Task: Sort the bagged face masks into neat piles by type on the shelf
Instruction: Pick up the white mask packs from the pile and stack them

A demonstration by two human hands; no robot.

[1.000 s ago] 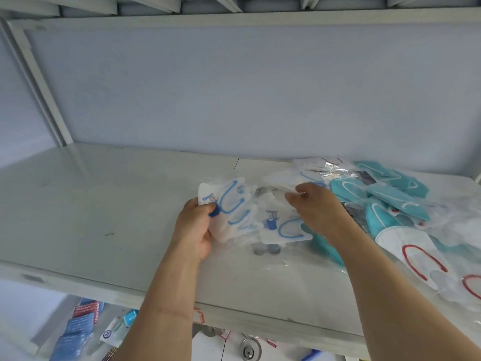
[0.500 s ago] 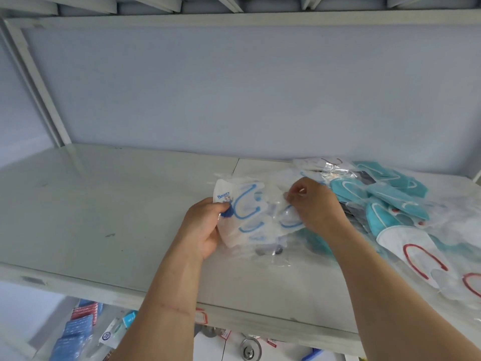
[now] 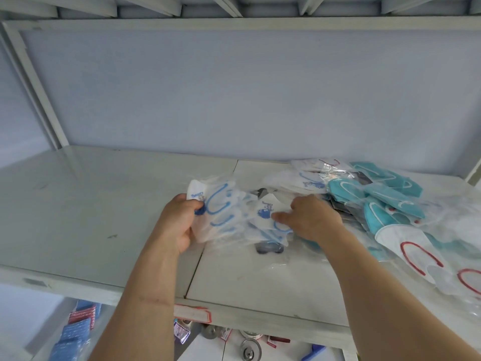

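Note:
My left hand [image 3: 178, 222] grips a small stack of bagged white masks with blue loops [image 3: 221, 212] by its left edge, just above the white shelf [image 3: 78, 204]. My right hand [image 3: 309, 217] pinches another bagged white mask with a blue print [image 3: 268, 212] and lays it against that stack. To the right lies a loose heap of bagged teal masks [image 3: 377, 199]. Bagged white masks with red loops [image 3: 416, 254] lie at the heap's near right. One more blue-loop mask [image 3: 299, 179] rests behind my right hand.
The shelf's left half is bare, with a seam [image 3: 197, 259] running front to back under the held stack. A grey back panel [image 3: 234, 95] closes the rear. Below the front edge, a lower level holds blue packets [image 3: 73, 332] and round metal items [image 3: 251, 347].
My right hand has drawn one blue-print mask from the heap and brought it left onto the stack in my left hand. The view has shifted slightly.

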